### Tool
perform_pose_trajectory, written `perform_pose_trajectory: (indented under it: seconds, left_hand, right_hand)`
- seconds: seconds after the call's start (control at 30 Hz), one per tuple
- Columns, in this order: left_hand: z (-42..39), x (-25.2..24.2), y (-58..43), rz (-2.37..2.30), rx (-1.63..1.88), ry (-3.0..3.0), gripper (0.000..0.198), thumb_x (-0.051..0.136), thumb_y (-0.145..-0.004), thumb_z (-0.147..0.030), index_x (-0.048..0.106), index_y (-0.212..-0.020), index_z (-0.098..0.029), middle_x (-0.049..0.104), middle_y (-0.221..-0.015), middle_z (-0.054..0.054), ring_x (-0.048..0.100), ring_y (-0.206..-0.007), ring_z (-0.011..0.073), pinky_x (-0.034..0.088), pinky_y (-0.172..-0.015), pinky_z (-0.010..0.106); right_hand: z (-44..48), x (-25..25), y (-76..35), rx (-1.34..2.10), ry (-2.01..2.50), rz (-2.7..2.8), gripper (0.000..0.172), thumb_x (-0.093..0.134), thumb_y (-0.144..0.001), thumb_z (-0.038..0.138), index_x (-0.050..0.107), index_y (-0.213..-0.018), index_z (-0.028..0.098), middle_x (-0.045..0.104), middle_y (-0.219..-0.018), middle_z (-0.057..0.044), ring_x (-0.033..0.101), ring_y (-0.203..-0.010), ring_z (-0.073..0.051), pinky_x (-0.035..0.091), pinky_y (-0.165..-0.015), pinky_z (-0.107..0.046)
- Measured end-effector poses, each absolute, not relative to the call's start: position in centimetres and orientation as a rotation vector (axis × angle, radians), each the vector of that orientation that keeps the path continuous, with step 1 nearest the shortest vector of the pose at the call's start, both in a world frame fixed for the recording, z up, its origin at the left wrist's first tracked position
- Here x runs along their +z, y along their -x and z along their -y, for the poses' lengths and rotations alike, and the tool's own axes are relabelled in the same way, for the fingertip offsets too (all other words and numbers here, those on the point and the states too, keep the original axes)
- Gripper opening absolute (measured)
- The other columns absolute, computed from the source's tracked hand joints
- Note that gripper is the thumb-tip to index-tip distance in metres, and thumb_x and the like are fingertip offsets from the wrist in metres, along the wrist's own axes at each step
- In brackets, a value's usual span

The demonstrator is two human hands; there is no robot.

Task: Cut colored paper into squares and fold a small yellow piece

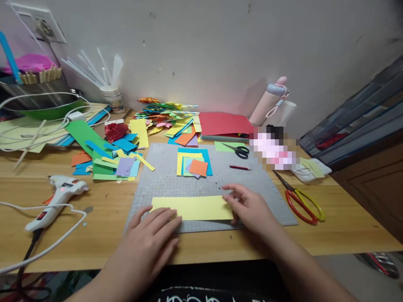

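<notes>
A pale yellow paper strip [195, 206] lies lengthwise across the front of the grey cutting mat [163, 180]. My left hand [153, 235] rests over its left end, fingers stretched out flat on the paper. At the other end, my right hand [248, 207] has the short edge between its thumb and fingers, and that edge is slightly raised. Beyond the strip sits a small pile of coloured paper squares, with an orange square [198, 167] on top and a blue sheet [206, 161] beneath.
Black scissors [237, 150] and a dark red pen [240, 167] lie at the mat's far right. Larger red-and-yellow-handled scissors [302, 203] are right of it. Paper scraps [126, 165] and a corded white glue gun [58, 201] are at left. A pink bottle [267, 100] stands behind.
</notes>
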State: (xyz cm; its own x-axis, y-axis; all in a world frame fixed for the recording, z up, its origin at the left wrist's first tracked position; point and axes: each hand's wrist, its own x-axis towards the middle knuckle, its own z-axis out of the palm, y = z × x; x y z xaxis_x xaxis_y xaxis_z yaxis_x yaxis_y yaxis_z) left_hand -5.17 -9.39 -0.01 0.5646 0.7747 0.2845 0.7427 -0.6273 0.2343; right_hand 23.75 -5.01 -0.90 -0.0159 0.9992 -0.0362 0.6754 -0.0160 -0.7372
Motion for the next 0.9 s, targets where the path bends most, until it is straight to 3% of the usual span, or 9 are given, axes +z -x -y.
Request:
perform_pose_trajectory:
  seconds: [0.1,0.2,0.3,0.4,0.5,0.57,0.6,0.77,0.9]
  left_hand:
    - [11.7,-2.0,6.4,-1.39,0.607,-2.756,0.043,0.049,-0.09,-0.025,0.048,-0.132,-0.032,0.056,-0.135,0.002,0.055,-0.118,0.0251,0.027,-0.104,0.049]
    - [13.1,-3.1,7.0,-1.504,0.782,-2.669,0.042,0.049,-0.09,-0.025,0.05,-0.13,-0.034,0.06,-0.13,0.001,0.055,-0.116,0.0268,0.028,-0.102,0.049]
    - [13.8,-3.6,7.5,-1.634,0.829,-2.559,0.038,0.052,-0.087,-0.025,0.058,-0.124,-0.034,0.067,-0.112,0.004,0.058,-0.102,0.0278,0.036,-0.092,0.046]
    - [13.8,-3.4,7.8,-1.728,0.742,-2.557,0.038,0.054,-0.085,-0.027,0.061,-0.122,-0.031,0.064,-0.099,0.008,0.056,-0.09,0.0275,0.039,-0.081,0.043]
    - [13.2,-2.7,7.6,-1.705,0.672,-2.625,0.043,0.056,-0.084,-0.032,0.058,-0.127,-0.03,0.061,-0.101,0.01,0.054,-0.09,0.028,0.038,-0.08,0.044]
    - [12.6,-2.3,7.5,-1.703,0.674,-2.585,0.042,0.056,-0.085,-0.034,0.058,-0.127,-0.03,0.06,-0.103,0.01,0.053,-0.092,0.0285,0.037,-0.081,0.045]
    - [12.4,-2.0,7.5,-1.701,0.693,-2.552,0.039,0.055,-0.086,-0.034,0.06,-0.124,-0.03,0.06,-0.102,0.01,0.053,-0.092,0.0282,0.037,-0.081,0.045]
    - [11.9,-1.9,8.8,-1.676,0.7,-2.486,0.028,0.049,-0.089,-0.026,0.067,-0.111,-0.028,0.061,-0.095,0.008,0.052,-0.09,0.0262,0.04,-0.08,0.044]
    - [11.6,-2.4,9.6,-1.642,0.579,-2.536,0.034,0.052,-0.088,-0.026,0.062,-0.12,-0.029,0.06,-0.099,0.008,0.052,-0.093,0.0267,0.043,-0.08,0.044]
  right_hand:
    - [2.1,0.3,-26.8,0.407,1.837,1.758,0.031,0.045,-0.089,0.041,0.062,-0.106,0.021,0.066,-0.085,-0.009,0.065,-0.068,-0.025,0.051,-0.066,-0.042]
    - [-1.6,0.1,-29.9,0.171,1.828,1.9,0.023,0.054,-0.079,0.028,0.065,-0.097,0.019,0.063,-0.107,-0.014,0.059,-0.099,-0.032,0.045,-0.084,-0.047]
    - [-4.0,-1.0,-31.3,0.191,1.776,2.051,0.01,0.057,-0.072,0.023,0.066,-0.076,0.021,0.065,-0.093,-0.011,0.061,-0.09,-0.029,0.046,-0.078,-0.042]
    - [-4.7,-1.6,-31.1,0.195,1.735,2.13,0.007,0.054,-0.069,0.019,0.059,-0.064,0.022,0.061,-0.075,-0.007,0.06,-0.073,-0.025,0.046,-0.069,-0.038]
    - [-3.8,-0.8,-29.8,0.155,1.711,2.108,0.003,0.055,-0.07,0.021,0.054,-0.068,0.023,0.058,-0.069,-0.004,0.058,-0.066,-0.022,0.046,-0.065,-0.037]
    - [-2.3,0.0,-28.2,0.163,1.701,1.997,0.005,0.054,-0.078,0.028,0.052,-0.078,0.023,0.058,-0.066,-0.002,0.058,-0.059,-0.021,0.046,-0.059,-0.036]
    - [-1.3,0.3,-27.2,0.331,1.661,1.853,0.009,0.053,-0.082,0.032,0.052,-0.084,0.023,0.058,-0.064,-0.001,0.059,-0.056,-0.02,0.047,-0.057,-0.035]
    - [3.3,-0.1,-21.8,0.687,1.438,1.896,0.022,0.04,-0.093,0.031,0.055,-0.108,0.028,0.066,-0.084,-0.003,0.066,-0.076,-0.021,0.05,-0.069,-0.036]
    - [3.7,-0.4,-18.7,0.757,1.529,2.237,0.012,0.056,-0.083,0.032,0.05,-0.09,0.024,0.063,-0.09,-0.006,0.06,-0.081,-0.023,0.046,-0.069,-0.036]
